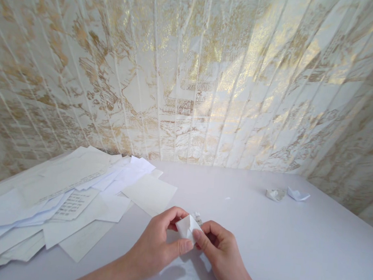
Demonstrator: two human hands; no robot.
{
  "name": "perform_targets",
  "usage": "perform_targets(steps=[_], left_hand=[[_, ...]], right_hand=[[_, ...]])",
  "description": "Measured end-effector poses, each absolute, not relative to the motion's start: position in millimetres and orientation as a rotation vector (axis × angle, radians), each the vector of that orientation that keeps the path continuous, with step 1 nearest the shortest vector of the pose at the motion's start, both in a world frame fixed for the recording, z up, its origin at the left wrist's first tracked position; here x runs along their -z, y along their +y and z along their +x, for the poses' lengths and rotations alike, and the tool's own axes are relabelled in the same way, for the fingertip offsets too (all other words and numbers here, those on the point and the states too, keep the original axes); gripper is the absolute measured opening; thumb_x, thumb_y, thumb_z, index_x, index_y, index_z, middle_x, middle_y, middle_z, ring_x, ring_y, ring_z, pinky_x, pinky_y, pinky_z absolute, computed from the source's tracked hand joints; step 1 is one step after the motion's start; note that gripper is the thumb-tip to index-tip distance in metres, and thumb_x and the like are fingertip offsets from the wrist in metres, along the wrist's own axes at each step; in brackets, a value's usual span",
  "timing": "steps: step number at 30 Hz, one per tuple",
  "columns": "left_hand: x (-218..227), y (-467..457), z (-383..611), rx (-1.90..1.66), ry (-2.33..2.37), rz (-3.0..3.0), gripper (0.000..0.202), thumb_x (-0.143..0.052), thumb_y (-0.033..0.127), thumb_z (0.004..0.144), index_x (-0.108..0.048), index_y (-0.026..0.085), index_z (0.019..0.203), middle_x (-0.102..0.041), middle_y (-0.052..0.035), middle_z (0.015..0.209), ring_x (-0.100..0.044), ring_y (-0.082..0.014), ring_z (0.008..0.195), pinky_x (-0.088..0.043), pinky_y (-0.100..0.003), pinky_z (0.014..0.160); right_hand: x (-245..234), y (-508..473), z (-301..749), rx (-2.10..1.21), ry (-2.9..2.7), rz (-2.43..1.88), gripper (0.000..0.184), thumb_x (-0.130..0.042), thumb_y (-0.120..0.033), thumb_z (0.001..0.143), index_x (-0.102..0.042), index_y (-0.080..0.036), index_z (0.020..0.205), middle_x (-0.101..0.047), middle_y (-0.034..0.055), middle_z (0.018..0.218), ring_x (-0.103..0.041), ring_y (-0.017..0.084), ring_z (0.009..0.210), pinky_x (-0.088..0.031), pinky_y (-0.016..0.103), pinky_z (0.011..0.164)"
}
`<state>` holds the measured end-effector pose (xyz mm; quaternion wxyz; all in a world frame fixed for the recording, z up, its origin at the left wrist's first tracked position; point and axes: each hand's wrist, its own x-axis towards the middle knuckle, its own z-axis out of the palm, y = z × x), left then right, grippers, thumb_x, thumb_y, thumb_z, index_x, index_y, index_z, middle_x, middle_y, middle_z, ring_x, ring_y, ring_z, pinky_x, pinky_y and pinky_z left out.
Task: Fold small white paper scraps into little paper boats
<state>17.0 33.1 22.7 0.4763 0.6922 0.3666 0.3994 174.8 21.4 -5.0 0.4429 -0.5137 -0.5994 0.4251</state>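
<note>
A small piece of folded white paper (187, 228) is held up between both hands, just above the table. Creases cross its face, and a printed part shows behind its upper right edge. My left hand (159, 238) grips it from the left, thumb at the lower edge and fingers behind. From the right, my right hand (222, 251) pinches the paper with its thumb on the front. The fingertips behind the paper are partly hidden.
Loose paper sheets (79, 191), some printed, lie in a spread pile at the left. Two small folded paper boats, one greyish (275, 195) and one white paper boat (298, 195), sit at the far right. A paper scrap (227, 198) lies mid-table. A patterned wall (191, 92) borders the white table (310, 253).
</note>
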Motion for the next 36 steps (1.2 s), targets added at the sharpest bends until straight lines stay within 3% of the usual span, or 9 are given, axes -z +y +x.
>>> perform_targets(steps=[6,15,25,36], left_hand=[[-23.1,31.6,21.1,-1.122,1.123,1.95,0.013,-0.051,0.013,0.07,-0.055,0.017,0.081,-0.061,-0.0034,0.081,-0.055,-0.0167,0.076,-0.043,-0.029,0.072],[-18.0,35.0,12.7,-1.112,1.217,2.231,0.03,-0.045,0.006,0.067,-0.055,0.018,0.092,-0.063,-0.0029,0.084,-0.057,-0.0163,0.079,-0.045,-0.029,0.074],[-23.8,31.6,18.7,-1.127,1.189,2.005,0.023,-0.042,0.007,0.069,-0.053,0.019,0.084,-0.062,-0.0004,0.072,-0.055,-0.0148,0.068,-0.044,-0.026,0.065],[-21.1,30.8,15.4,-1.114,1.146,2.03,0.019,-0.044,0.012,0.073,-0.052,0.019,0.089,-0.061,-0.0025,0.077,-0.057,-0.0166,0.074,-0.043,-0.029,0.07]], right_hand=[[5.5,15.8,169.8,-0.941,-1.575,-1.306,0.034,-0.05,-0.044,0.076,-0.049,-0.015,0.057,-0.045,-0.0022,0.054,-0.039,0.01,0.052,-0.031,0.021,0.047],[5.8,15.2,168.6,-0.917,-1.596,-1.327,0.036,-0.05,-0.045,0.075,-0.049,-0.015,0.055,-0.047,-0.0016,0.052,-0.039,0.01,0.049,-0.032,0.02,0.044],[6.8,17.5,168.6,-0.703,-1.69,-1.341,0.036,-0.05,-0.041,0.076,-0.047,-0.016,0.051,-0.046,-0.0021,0.049,-0.038,0.009,0.047,-0.032,0.019,0.043],[4.9,15.0,167.9,-0.562,-1.777,-1.281,0.033,-0.049,-0.034,0.079,-0.046,-0.016,0.051,-0.045,-0.0025,0.05,-0.041,0.009,0.047,-0.034,0.018,0.044]])
